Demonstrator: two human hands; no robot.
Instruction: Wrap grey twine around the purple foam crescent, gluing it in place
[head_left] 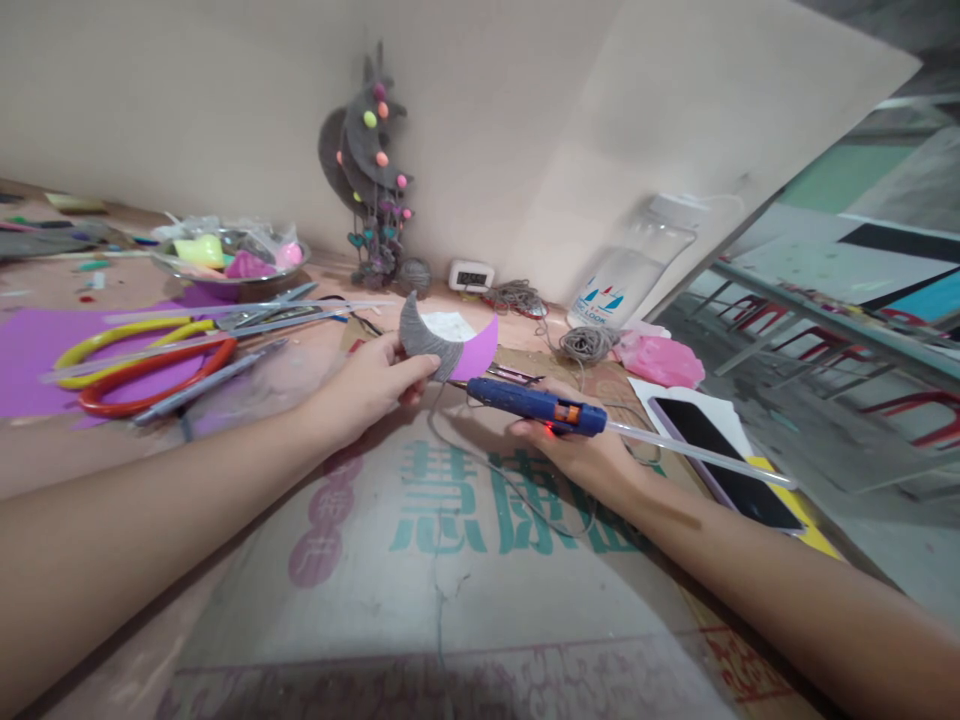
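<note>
Pinched between the fingers of my left hand (386, 380) is a crescent moon cutout (478, 352), purple on its right part and wrapped in grey yarn on its left part. My right hand (574, 440) is closed around a blue hot glue gun (525, 402), with its nozzle close to the crescent's lower edge; I cannot tell whether they touch. A clear glue stick (697, 455) sticks out of the gun's back end, and a small red light glows on the gun. Grey yarn (487, 462) trails from the crescent across the printed cardboard (360, 620).
At left lie yellow-and-orange-handled scissors (157, 385) on purple sheets (30, 360), beside a metal bowl (172, 270) of craft bits. A finished moon hanging (367, 150) leans on the wall near a small clock (472, 276). A water bottle (634, 265), yarn bundle (589, 343) and phone (720, 460) are at right.
</note>
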